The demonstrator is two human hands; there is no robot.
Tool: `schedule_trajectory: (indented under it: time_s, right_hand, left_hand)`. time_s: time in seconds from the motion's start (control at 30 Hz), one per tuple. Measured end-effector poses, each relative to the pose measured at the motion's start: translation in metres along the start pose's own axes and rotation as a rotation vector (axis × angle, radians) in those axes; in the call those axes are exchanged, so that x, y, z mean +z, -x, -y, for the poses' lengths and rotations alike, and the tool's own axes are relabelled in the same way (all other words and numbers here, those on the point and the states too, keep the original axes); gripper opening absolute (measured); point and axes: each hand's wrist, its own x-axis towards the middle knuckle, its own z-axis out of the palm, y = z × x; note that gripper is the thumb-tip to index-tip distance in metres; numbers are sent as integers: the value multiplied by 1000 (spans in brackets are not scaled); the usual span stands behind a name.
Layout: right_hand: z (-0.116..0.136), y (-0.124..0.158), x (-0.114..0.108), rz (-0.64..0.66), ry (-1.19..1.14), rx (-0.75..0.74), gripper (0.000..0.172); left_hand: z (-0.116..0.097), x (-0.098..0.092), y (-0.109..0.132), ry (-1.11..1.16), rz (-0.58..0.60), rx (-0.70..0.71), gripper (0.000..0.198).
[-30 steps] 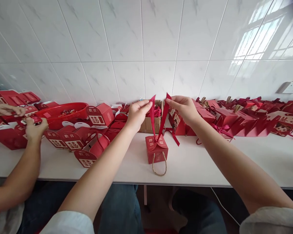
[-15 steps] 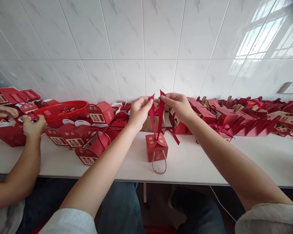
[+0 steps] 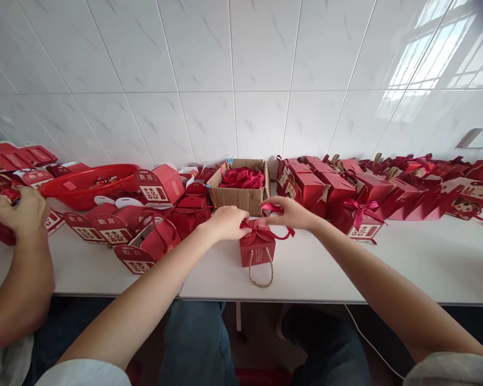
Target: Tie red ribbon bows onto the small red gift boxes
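Observation:
In front of me on the white table stands a small red gift box [image 3: 257, 251] with a twisted rope handle hanging down its near side. A dark red ribbon [image 3: 279, 235] lies across its closed top, one loop curling out to the right. My left hand [image 3: 230, 222] is closed on the ribbon at the box's left top edge, its fingertips partly hidden. Above the right side of the top, my right hand [image 3: 287, 212] pinches a length of the same ribbon between thumb and fingers.
Behind the gift box sits a cardboard box [image 3: 237, 199] of red ribbons. Red boxes [image 3: 370, 188] crowd the right, one topped with a bow. On the left are open red boxes [image 3: 115, 222], a red basin [image 3: 92, 185] and another person's hand [image 3: 20, 210].
Both hands have come down from holding the ribbon ends upright to the top of the gift box. The ribbon now bends and loops there. The other person's hands have shifted left in view.

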Motion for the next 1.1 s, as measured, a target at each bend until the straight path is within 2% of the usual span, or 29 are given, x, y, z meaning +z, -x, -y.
schedule_trajectory:
  time_s: [0.1, 0.23, 0.43, 0.67, 0.83, 0.93, 1.1]
  right_hand:
    - [-12, -4, 18, 156, 151, -28, 61]
    - [-17, -7, 30, 249, 215, -75, 52]
    - [-21, -6, 32, 241, 241, -99, 62]
    - [-21, -4, 33, 244, 244, -72, 65]
    - [-24, -2, 35, 226, 252, -84, 63]
    - [-29, 2, 36, 165, 240, -89, 65]
    - [-36, 12, 31, 60, 237, -65, 47]
  left_hand:
    - [2, 6, -5, 8, 46, 34, 28]
    - [5, 13, -7, 38, 24, 73, 30]
    - [12, 24, 1, 80, -44, 87, 21]
    - [20, 37, 2, 121, -73, 120, 14]
    - [20, 39, 4, 122, -99, 110, 17]
    - [17, 38, 9, 108, -124, 78, 22]
    - [12, 36, 16, 72, -145, 53, 16]
